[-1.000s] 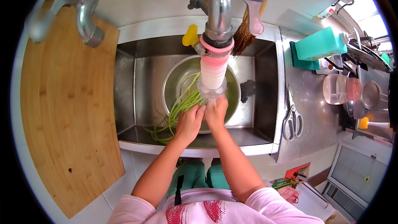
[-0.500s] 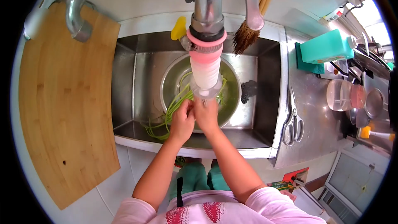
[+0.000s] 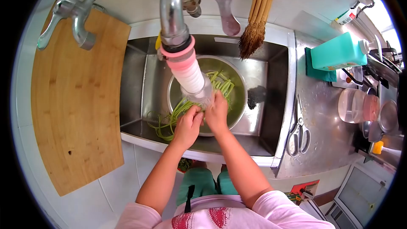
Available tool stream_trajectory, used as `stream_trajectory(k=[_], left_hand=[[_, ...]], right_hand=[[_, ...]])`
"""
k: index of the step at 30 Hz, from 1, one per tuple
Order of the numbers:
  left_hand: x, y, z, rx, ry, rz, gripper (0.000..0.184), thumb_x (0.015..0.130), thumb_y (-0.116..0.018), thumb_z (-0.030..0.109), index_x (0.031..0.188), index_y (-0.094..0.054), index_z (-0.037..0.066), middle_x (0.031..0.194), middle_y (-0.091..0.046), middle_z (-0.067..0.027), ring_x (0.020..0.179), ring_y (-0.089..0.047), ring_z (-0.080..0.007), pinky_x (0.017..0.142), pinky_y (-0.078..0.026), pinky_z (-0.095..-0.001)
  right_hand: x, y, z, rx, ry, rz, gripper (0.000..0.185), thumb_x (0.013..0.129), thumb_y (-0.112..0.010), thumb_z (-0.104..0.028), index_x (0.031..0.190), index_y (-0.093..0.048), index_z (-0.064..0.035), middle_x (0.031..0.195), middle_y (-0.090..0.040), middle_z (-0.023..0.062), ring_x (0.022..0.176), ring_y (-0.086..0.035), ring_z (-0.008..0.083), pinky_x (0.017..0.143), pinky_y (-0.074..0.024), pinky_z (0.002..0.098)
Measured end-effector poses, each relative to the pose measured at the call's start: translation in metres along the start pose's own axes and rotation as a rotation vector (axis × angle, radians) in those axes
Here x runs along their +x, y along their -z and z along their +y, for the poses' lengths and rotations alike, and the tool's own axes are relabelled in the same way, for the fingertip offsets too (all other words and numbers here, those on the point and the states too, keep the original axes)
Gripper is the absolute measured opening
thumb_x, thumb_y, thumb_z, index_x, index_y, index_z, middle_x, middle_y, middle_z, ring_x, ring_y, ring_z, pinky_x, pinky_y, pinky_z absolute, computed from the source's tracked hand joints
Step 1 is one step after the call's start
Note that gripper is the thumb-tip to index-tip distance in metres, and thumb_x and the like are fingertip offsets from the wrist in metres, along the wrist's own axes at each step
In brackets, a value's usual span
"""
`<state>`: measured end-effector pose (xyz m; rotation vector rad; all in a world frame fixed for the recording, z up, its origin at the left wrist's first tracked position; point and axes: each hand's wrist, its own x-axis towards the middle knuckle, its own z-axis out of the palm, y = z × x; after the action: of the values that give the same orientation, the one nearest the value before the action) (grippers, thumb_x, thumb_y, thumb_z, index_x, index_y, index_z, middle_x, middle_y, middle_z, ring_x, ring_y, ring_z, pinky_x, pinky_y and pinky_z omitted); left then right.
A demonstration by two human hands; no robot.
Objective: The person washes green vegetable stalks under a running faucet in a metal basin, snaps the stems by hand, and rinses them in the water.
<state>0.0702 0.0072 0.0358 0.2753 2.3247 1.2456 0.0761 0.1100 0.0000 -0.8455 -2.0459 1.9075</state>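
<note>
Long green vegetable stems (image 3: 180, 109) trail over the left rim of a round metal bowl (image 3: 245, 97) in the steel sink (image 3: 148, 70). My left hand (image 3: 188, 123) is closed around some of them at the bowl's near side. Right beside it, my right hand (image 3: 217, 112) has its fingers curled in a pinch, partly hidden under the faucet's tip; what it pinches seems to be the same stems. Shorter stem pieces (image 3: 224, 85) lie in the bowl. Above the hands hangs a faucet with a pink and white nozzle (image 3: 188, 75).
A wooden board (image 3: 80, 97) lies left of the sink, beneath a second tap (image 3: 80, 21). Behind the sink hangs a bristle brush (image 3: 253, 34). On the right counter are scissors (image 3: 299, 129), a turquoise bottle (image 3: 339, 53) and a clear jar (image 3: 351, 106).
My view has shifted, so the faucet now appears farther left and more of the stem pieces show. My hands have moved slightly apart, the right one to the right.
</note>
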Motion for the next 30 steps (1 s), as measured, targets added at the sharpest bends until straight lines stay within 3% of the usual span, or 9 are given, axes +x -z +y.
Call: stream_trajectory(k=[1, 3, 5, 15, 17, 18, 23, 25, 30], left_hand=[[-0.002, -0.001, -0.004, -0.001, 0.000, -0.005, 0.013, 0.086, -0.047, 0.012, 0.083, -0.050, 0.000, 0.065, -0.058, -0.0119, 0.060, -0.058, -0.0271, 0.060, -0.043, -0.0341], [-0.003, -0.004, -0.014, -0.096, 0.034, 0.006, 0.007, 0.086, -0.048, 0.006, 0.083, -0.051, 0.000, 0.068, -0.056, -0.0043, 0.064, -0.055, -0.0094, 0.052, -0.041, -0.0235], [0.000, -0.001, -0.015, -0.161, 0.121, 0.019, 0.005, 0.084, -0.051, 0.003, 0.079, -0.050, 0.000, 0.067, -0.056, -0.0034, 0.063, -0.055, -0.0084, 0.051, -0.042, -0.0226], [0.007, 0.008, -0.019, -0.116, 0.088, 0.071, 0.012, 0.078, -0.061, 0.010, 0.075, -0.054, 0.001, 0.060, -0.060, -0.0066, 0.055, -0.058, -0.0157, 0.053, -0.044, -0.0273], [0.013, 0.009, -0.016, -0.118, 0.086, 0.068, 0.014, 0.079, -0.061, 0.013, 0.075, -0.054, 0.001, 0.059, -0.059, -0.0075, 0.054, -0.058, -0.0184, 0.052, -0.043, -0.0283], [0.016, 0.011, -0.012, -0.012, 0.027, 0.069, 0.016, 0.081, -0.058, 0.016, 0.076, -0.054, 0.002, 0.061, -0.059, -0.0101, 0.054, -0.058, -0.0232, 0.052, -0.043, -0.0312], [0.018, 0.017, -0.013, 0.282, -0.184, -0.028, 0.021, 0.087, -0.049, 0.024, 0.081, -0.053, 0.004, 0.065, -0.058, -0.0160, 0.059, -0.054, -0.0360, 0.052, -0.042, -0.0401], [0.022, 0.025, -0.010, 0.195, -0.139, -0.137, 0.020, 0.088, -0.045, 0.022, 0.085, -0.053, 0.004, 0.069, -0.058, -0.0185, 0.063, -0.053, -0.0392, 0.055, -0.041, -0.0428], [0.037, 0.030, -0.010, -0.032, 0.008, -0.230, 0.016, 0.088, -0.046, 0.016, 0.091, -0.052, 0.001, 0.075, -0.060, -0.0153, 0.062, -0.058, -0.0273, 0.056, -0.044, -0.0364]], right_hand=[[0.006, 0.000, 0.005, -0.001, -0.003, 0.004, 0.037, 0.093, -0.038, -0.028, 0.073, -0.045, 0.0013, 0.058, -0.050, 0.0218, 0.058, -0.053, 0.0356, 0.056, -0.0406, 0.0407], [0.014, -0.002, 0.022, 0.065, -0.104, -0.068, 0.034, 0.093, -0.038, -0.027, 0.075, -0.047, 0.0010, 0.062, -0.051, 0.0223, 0.060, -0.052, 0.0389, 0.056, -0.0407, 0.0421], [0.000, -0.012, 0.028, 0.057, 0.136, 0.055, 0.032, 0.093, -0.038, -0.027, 0.080, -0.049, 0.0001, 0.067, -0.052, 0.0216, 0.059, -0.052, 0.0374, 0.056, -0.0406, 0.0414], [-0.003, -0.016, 0.041, 0.161, -0.018, 0.055, 0.022, 0.093, -0.036, -0.021, 0.095, -0.046, -0.0013, 0.072, -0.054, 0.0203, 0.057, -0.052, 0.0336, 0.056, -0.0405, 0.0403], [-0.013, -0.023, 0.028, 0.013, 0.211, 0.258, 0.024, 0.093, -0.038, -0.020, 0.090, -0.048, 0.0010, 0.065, -0.053, 0.0165, 0.057, -0.052, 0.0255, 0.055, -0.0409, 0.0356], [-0.018, -0.031, 0.026, 0.138, 0.126, 0.254, 0.025, 0.093, -0.039, -0.019, 0.087, -0.050, 0.0022, 0.061, -0.051, 0.0133, 0.058, -0.050, 0.0179, 0.056, -0.0404, 0.0310], [-0.005, -0.019, 0.027, 0.124, 0.098, 0.213, 0.016, 0.088, -0.044, -0.012, 0.091, -0.052, 0.0022, 0.062, -0.053, 0.0075, 0.057, -0.045, 0.0124, 0.055, -0.0392, 0.0274], [-0.002, -0.020, 0.029, 0.450, -0.163, 0.144, 0.016, 0.085, -0.047, -0.007, 0.097, -0.052, 0.0022, 0.067, -0.054, 0.0040, 0.059, -0.046, 0.0094, 0.052, -0.0389, 0.0242], [-0.018, -0.021, -0.006, 0.518, -0.181, 0.085, 0.020, 0.083, -0.049, -0.005, 0.103, -0.050, 0.0014, 0.073, -0.056, 0.0041, 0.055, -0.048, 0.0068, 0.044, -0.0380, 0.0202]])
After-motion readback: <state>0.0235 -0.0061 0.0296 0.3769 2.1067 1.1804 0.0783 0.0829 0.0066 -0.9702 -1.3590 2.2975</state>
